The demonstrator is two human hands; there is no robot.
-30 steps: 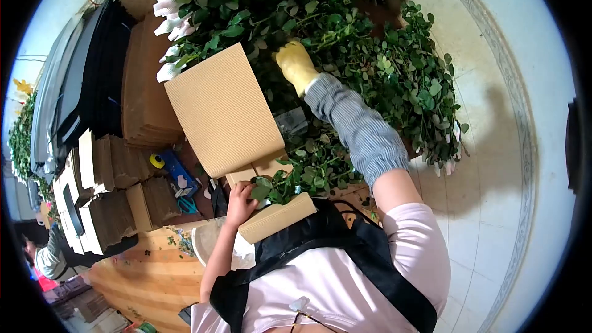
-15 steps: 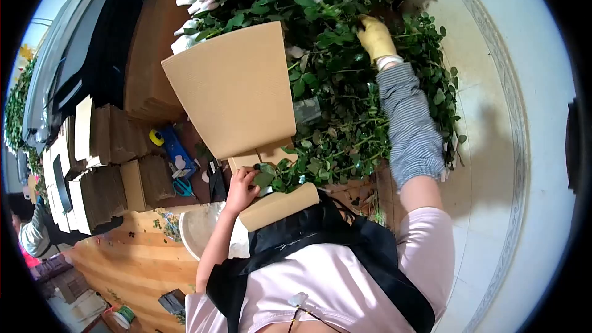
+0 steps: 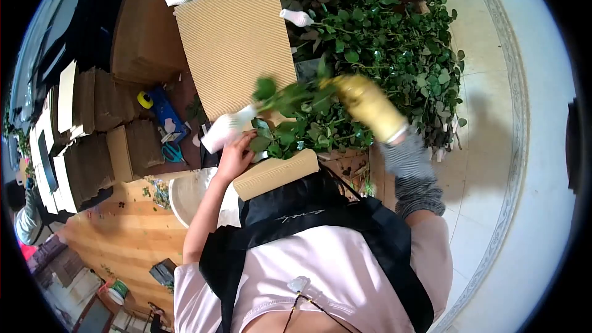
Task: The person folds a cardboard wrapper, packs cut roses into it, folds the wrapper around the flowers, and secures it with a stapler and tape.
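Note:
My right hand, in a yellow glove, grips the stem of a rose whose bud is wrapped in a white-pink sleeve. The rose is blurred; its leafy stem crosses over a ribbed cardboard sheet. My bare left hand lies by the near edge of that sheet, fingers curled beside rose leaves. What its fingers hold is hidden. A folded strip of cardboard stands just in front of me, next to the leaves.
A large heap of leafy rose stems covers the far and right side. Another sleeved bud lies by the sheet. At left are stacked cardboard pieces, teal scissors, a blue tool and a white bin.
My right hand has come back from the heap toward me and left, bringing a sleeved rose over the cardboard. My left hand stays by the sheet's near edge.

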